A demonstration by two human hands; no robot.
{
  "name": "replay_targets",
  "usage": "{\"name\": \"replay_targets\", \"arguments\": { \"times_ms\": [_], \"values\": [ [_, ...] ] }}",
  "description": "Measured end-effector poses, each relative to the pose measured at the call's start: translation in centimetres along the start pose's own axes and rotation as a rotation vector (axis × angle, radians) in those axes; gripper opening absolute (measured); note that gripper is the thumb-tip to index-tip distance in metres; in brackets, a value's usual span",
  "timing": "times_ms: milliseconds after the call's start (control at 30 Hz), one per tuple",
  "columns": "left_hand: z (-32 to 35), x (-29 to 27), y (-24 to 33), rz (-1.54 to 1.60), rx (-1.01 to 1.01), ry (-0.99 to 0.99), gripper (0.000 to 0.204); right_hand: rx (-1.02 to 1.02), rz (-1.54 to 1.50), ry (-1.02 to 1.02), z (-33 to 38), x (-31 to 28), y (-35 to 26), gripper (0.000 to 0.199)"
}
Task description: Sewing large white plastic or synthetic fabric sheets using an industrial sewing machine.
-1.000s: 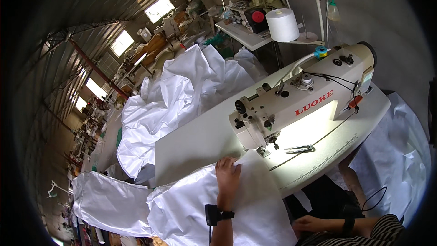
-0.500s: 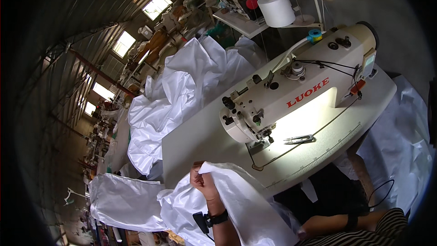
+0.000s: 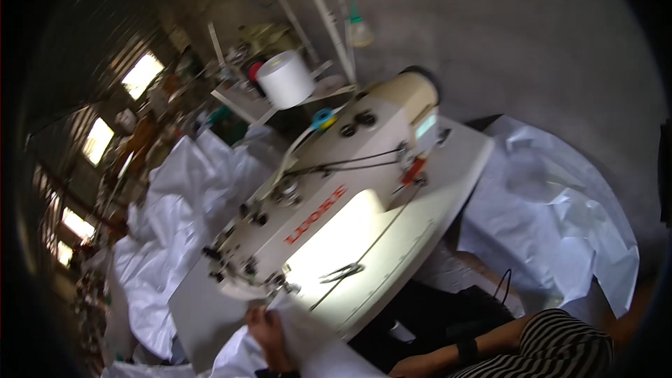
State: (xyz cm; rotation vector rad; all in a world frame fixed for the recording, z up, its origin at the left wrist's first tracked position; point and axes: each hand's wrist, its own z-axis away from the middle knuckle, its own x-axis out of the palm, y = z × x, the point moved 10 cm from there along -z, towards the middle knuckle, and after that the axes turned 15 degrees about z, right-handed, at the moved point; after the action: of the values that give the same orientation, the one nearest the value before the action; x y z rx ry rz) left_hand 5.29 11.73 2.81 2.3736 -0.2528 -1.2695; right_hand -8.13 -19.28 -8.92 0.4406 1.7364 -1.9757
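Observation:
My left hand (image 3: 264,329) is closed on the edge of a sheet of white fabric (image 3: 315,343), just in front of the sewing machine's needle area. The fabric hangs from my fingers toward the lower edge. From the lower right, my right forearm (image 3: 448,358) reaches inward with a dark band on it; its hand is not visible. The cream sewing machine (image 3: 336,189) stands with its lamp lit. Thread snips (image 3: 341,272) lie on the machine table (image 3: 392,252) under the arm. Blur softens the picture.
White fabric (image 3: 161,238) is heaped behind the table on the left. More white sheeting (image 3: 553,217) hangs at the right by the grey wall. A white thread cone (image 3: 285,80) stands on a rack behind the machine. A small bottle with a green tip (image 3: 360,31) hangs above.
My view has swung right, so the machine sits further left and lower. My left hand has brought the fabric edge closer to the needle area.

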Motion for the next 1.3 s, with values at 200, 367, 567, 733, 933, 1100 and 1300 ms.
{"name": "replay_targets", "arguments": {
  "times_ms": [200,367,567,733,933,1100,1300],
  "values": [
    [0.2,-2.3,5.8,-0.511,0.275,0.171,0.013,0.42,0.31,0.847,18.7,-12.8,6.5,0.04],
    [0.2,-3.3,5.3,-0.34,0.103,0.21,0.017,1.349,0.987,0.844,40.2,-17.1,12.5,0.07],
    [1.0,-2.4,1.9,-0.108,-0.039,0.051,0.02,2.008,1.047,0.783,60.8,-14.0,17.1,0.098],
    [2.8,-3.4,-0.3,-0.044,0.022,0.124,0.024,1.854,0.545,1.086,67.7,-12.0,24.0,0.033],
    [7.2,-8.3,-3.8,0.202,0.072,0.59,0.018,0.452,-0.649,2.232,68.2,-14.4,13.3,0.041],
    [7.4,-9.6,-5.0,0.257,0.005,0.581,0.018,-0.009,-0.704,1.865,59.0,-21.2,-2.8,0.039],
    [7.1,-12.6,-4.1,0.379,-0.033,0.569,0.018,0.057,-0.391,1.252,35.3,-28.7,-11.2,0.033]
  ]
}}
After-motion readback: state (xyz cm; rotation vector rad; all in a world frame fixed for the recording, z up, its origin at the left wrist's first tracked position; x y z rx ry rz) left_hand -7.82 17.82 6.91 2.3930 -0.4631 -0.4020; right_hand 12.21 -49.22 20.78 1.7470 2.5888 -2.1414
